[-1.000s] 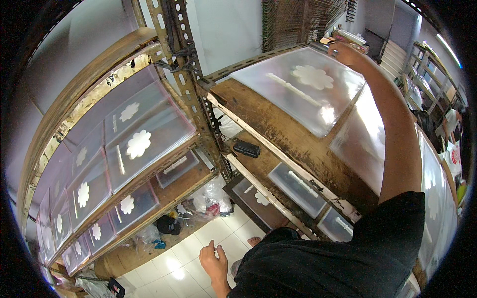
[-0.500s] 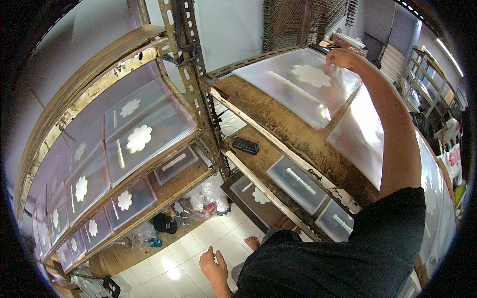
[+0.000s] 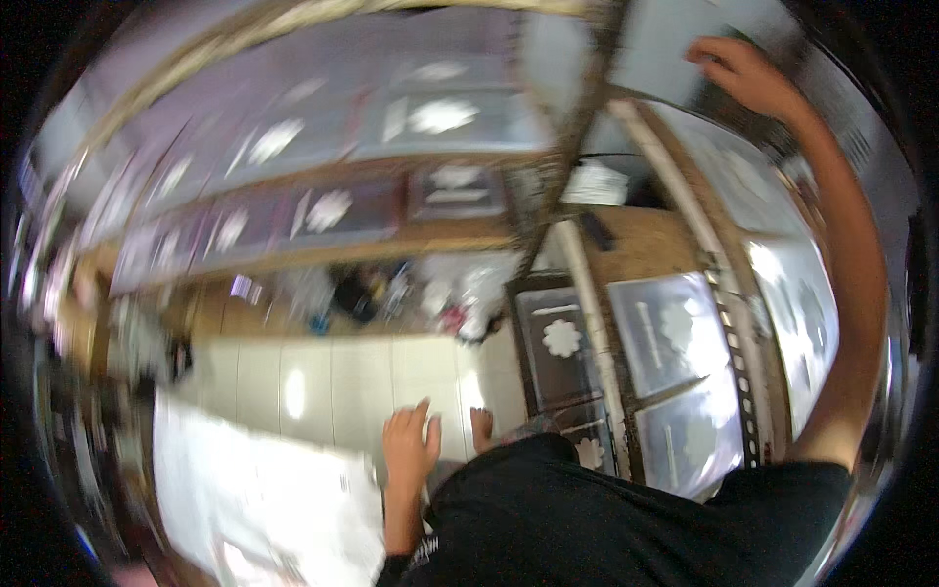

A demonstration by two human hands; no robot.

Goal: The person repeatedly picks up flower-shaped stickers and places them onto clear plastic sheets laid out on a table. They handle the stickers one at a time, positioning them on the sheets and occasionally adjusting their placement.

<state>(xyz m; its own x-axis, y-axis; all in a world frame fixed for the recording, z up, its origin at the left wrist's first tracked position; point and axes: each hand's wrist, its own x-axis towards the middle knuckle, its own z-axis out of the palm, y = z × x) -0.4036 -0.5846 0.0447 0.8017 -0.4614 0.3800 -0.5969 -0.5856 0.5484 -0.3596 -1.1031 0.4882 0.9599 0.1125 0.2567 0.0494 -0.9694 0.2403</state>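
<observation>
My right hand (image 3: 748, 76) is raised at the upper right above the shelf with clear sheets, its fingers loosely bent and apart, nothing in them. The sheet (image 3: 729, 171) below it carries pale shapes and is smeared by motion. My left hand (image 3: 409, 445) hangs low over the tiled floor, fingers stretched and thumb apart, empty. On the right lower shelf lie two shiny sheets, one (image 3: 668, 328) with a white stick shape and a flower shape. Under them, a darker panel (image 3: 560, 338) bears a white flower.
A left rack (image 3: 460, 240) holds several clear panels with white flowers and sticks. A perforated metal post (image 3: 577, 127) stands between the racks. Plastic bags (image 3: 479, 293) and a dark bundle (image 3: 354, 293) lie beneath. A white sheet-like surface (image 3: 264, 489) is at lower left.
My view has swung left, blurring the scene. My right hand has come off the top-shelf sheet and hangs above it. The white surface at lower left has come into view.
</observation>
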